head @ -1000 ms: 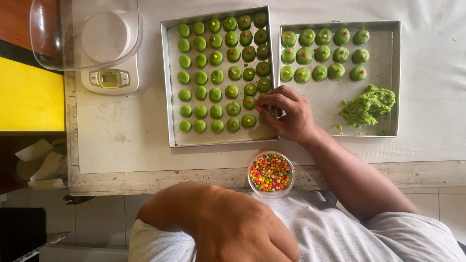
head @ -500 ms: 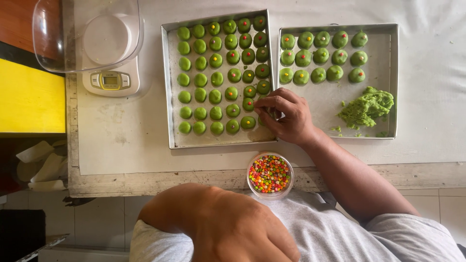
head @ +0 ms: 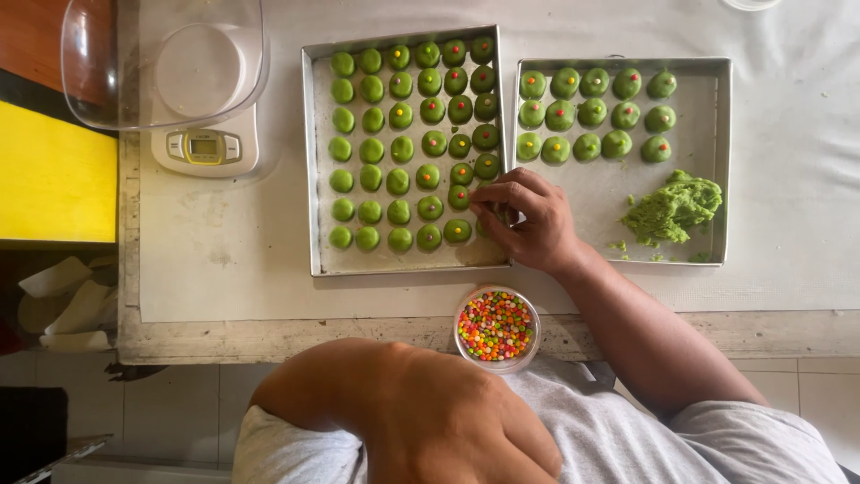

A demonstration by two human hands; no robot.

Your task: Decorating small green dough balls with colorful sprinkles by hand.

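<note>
Dough balls (head: 400,143) fill the left tray (head: 315,161) in rows, and the right hand (head: 528,220) rests over that tray's near right corner. Its fingers (head: 488,199) are pinched together, tips pointing left; whether a candy sits between them is too small to tell. The nearest ball (head: 459,197) lies just left of the fingertips, almost touching, with another (head: 457,231) a little nearer the body. The candy bowl (head: 497,328) stands below the wrist at the bench (head: 215,260) edge. The left hand (head: 448,421) is well back at the lap, loosely curled and holding nothing visible, so the right is much nearer. The right tray (head: 708,161) holds more balls and loose dough (head: 674,208).
</note>
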